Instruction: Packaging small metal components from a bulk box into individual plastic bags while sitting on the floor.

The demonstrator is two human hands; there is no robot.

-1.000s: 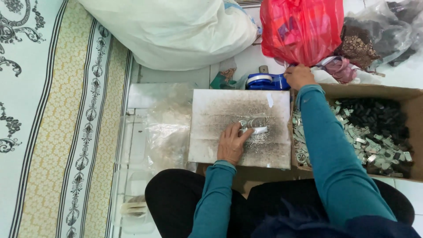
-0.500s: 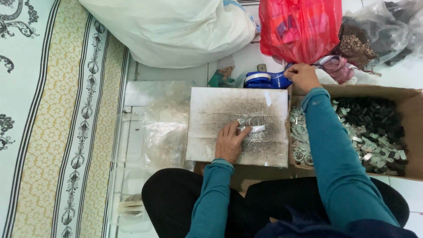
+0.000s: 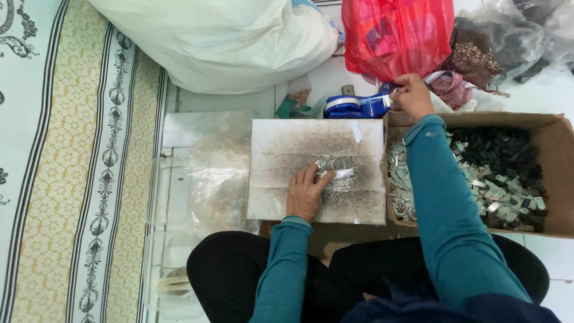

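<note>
My left hand (image 3: 306,192) presses flat on a small clear plastic packet (image 3: 335,168) of metal pieces, which lies on a smudged white board (image 3: 317,143) in front of my knees. My right hand (image 3: 411,94) reaches past the board's far right corner and grips the end of a blue tape dispenser (image 3: 357,106) on the floor. Both arms wear teal sleeves.
A cardboard box (image 3: 553,173) of small metal and black parts stands at the right. Clear plastic bags (image 3: 218,179) lie left of the board. A big white sack (image 3: 227,42), a red plastic bag (image 3: 397,36) and dark bags sit behind. A patterned mat (image 3: 78,167) covers the left.
My right hand has stayed at the blue tape dispenser and closed on its end. My left hand keeps pressing the packet; the view shifted slightly.
</note>
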